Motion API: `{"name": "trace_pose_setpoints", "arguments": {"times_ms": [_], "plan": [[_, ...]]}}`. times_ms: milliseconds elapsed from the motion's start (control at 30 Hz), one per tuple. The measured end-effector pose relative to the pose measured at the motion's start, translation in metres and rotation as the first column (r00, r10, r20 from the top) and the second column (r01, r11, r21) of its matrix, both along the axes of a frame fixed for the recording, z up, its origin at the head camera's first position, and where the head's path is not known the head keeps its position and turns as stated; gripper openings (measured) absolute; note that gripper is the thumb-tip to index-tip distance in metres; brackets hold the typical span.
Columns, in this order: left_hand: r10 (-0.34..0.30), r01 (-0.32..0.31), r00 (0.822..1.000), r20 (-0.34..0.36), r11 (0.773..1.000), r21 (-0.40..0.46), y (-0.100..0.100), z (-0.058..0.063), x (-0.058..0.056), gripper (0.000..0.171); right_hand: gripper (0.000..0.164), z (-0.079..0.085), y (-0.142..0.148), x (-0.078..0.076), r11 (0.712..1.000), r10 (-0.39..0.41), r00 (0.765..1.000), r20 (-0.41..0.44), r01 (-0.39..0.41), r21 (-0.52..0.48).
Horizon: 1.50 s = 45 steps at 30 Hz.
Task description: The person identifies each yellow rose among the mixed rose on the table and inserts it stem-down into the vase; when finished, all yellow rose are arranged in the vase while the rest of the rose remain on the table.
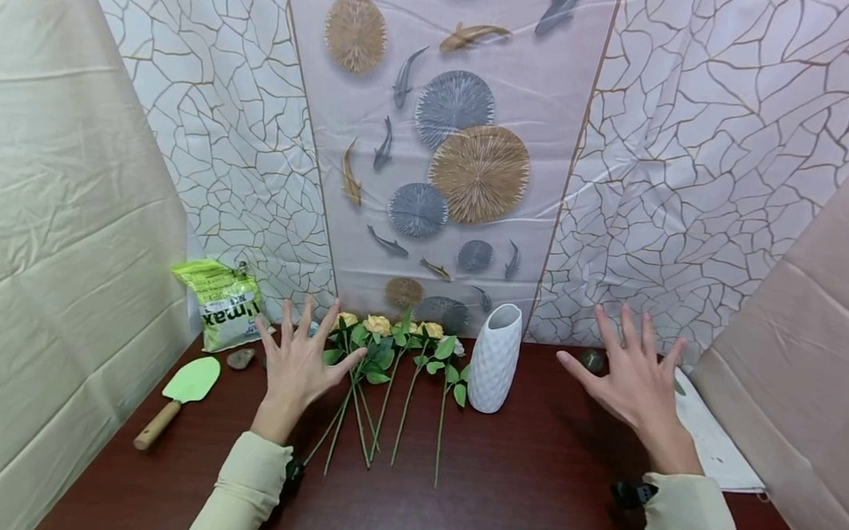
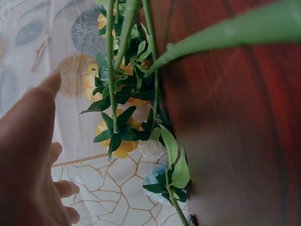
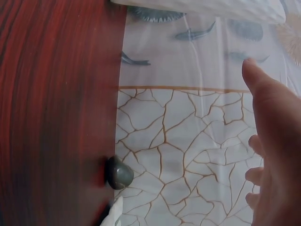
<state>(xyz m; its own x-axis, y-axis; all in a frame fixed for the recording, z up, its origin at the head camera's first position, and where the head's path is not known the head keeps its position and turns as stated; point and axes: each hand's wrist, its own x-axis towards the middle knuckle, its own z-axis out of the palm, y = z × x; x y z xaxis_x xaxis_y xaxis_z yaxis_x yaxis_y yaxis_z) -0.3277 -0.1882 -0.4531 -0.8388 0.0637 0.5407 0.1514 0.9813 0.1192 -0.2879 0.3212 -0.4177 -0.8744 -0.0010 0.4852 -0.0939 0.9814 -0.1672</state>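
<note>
Artificial roses with long green stems [image 1: 405, 412] lie side by side on the dark red-brown table, heads toward the back. Several blooms are yellow [image 2: 117, 136]; a pale blue rose [image 2: 157, 181] shows low in the left wrist view. Fingers spread, my left hand [image 1: 302, 371] hovers over the left end of the flowers and holds nothing. A white textured vase [image 1: 495, 361] stands upright just right of them. My right hand [image 1: 634, 380], also spread and holding nothing, is raised at the right, nearest a dark rounded stone [image 3: 120, 173].
At the left lie a trowel [image 1: 191, 381] with a light green blade and wooden handle, and a grey stone [image 1: 241, 358]. Behind them stands a yellow-green bag [image 1: 224, 306]. A flat white sheet [image 1: 721, 449] lies along the right edge. Cloth walls border the table's back and sides.
</note>
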Motion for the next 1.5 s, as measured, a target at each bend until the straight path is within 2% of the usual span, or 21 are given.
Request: {"name": "trace_pose_setpoints", "arguments": {"times_ms": [100,167,267,333,433,500,633,800,900,1000,1100,1200,1300,1433,1500], "plan": [[-0.018,0.018,1.000,0.000,0.997,0.075,-0.001,0.000,0.001,0.087,0.091,0.003,-0.011,0.000,0.995,0.098,0.989,-0.108,-0.100,-0.018],[-0.033,0.034,0.999,-0.014,0.990,0.135,-0.002,0.000,0.002,0.080,0.081,0.004,-0.024,-0.001,0.978,0.189,0.964,-0.186,-0.201,-0.052],[-0.049,0.048,0.999,-0.003,0.975,0.216,-0.002,-0.002,0.003,0.068,0.071,0.004,-0.049,-0.002,0.932,0.294,0.925,-0.240,-0.333,-0.142],[-0.076,0.067,0.997,0.024,0.959,0.276,0.000,-0.002,0.004,0.058,0.071,0.004,-0.065,-0.003,0.894,0.335,0.916,-0.222,-0.383,-0.233],[-0.145,0.093,0.983,0.114,0.922,0.375,0.004,-0.002,0.006,0.042,0.075,0.003,-0.085,-0.006,0.835,0.362,0.917,-0.166,-0.398,-0.379],[-0.195,0.095,0.963,0.188,0.894,0.438,0.006,-0.002,0.007,0.034,0.078,0.000,-0.093,-0.008,0.795,0.373,0.917,-0.138,-0.393,-0.461],[-0.241,0.051,0.919,0.313,0.859,0.510,0.006,-0.003,0.009,0.029,0.079,-0.008,-0.106,-0.009,0.752,0.385,0.916,-0.110,-0.381,-0.538],[-0.292,0.038,0.888,0.356,0.817,0.575,0.005,-0.006,0.008,0.027,0.074,-0.017,-0.109,-0.012,0.715,0.404,0.902,-0.149,-0.413,-0.564],[-0.335,0.024,0.866,0.372,0.770,0.638,0.006,-0.010,0.006,0.024,0.072,-0.020,-0.109,-0.013,0.699,0.414,0.893,-0.174,-0.435,-0.568],[-0.378,-0.001,0.844,0.380,0.708,0.707,0.007,-0.013,0.006,0.023,0.070,-0.023,-0.108,-0.012,0.685,0.426,0.886,-0.186,-0.450,-0.574],[-0.413,-0.017,0.833,0.369,0.647,0.762,0.007,-0.012,0.006,0.025,0.070,-0.024,-0.108,-0.013,0.674,0.426,0.884,-0.192,-0.452,-0.584],[-0.431,-0.015,0.833,0.348,0.611,0.791,0.008,-0.005,0.008,0.027,0.069,-0.024,-0.108,-0.013,0.677,0.427,0.883,-0.194,-0.455,-0.578],[-0.431,-0.003,0.843,0.322,0.594,0.804,0.010,0.003,0.010,0.028,0.069,-0.023,-0.108,-0.013,0.686,0.426,0.884,-0.194,-0.455,-0.568],[-0.394,0.026,0.881,0.262,0.593,0.804,0.012,0.017,0.012,0.027,0.068,-0.019,-0.112,-0.009,0.676,0.424,0.883,-0.200,-0.456,-0.579],[-0.386,0.058,0.897,0.213,0.582,0.811,0.014,0.023,0.013,0.027,0.069,-0.020,-0.113,-0.009,0.665,0.425,0.882,-0.204,-0.457,-0.591]]}}
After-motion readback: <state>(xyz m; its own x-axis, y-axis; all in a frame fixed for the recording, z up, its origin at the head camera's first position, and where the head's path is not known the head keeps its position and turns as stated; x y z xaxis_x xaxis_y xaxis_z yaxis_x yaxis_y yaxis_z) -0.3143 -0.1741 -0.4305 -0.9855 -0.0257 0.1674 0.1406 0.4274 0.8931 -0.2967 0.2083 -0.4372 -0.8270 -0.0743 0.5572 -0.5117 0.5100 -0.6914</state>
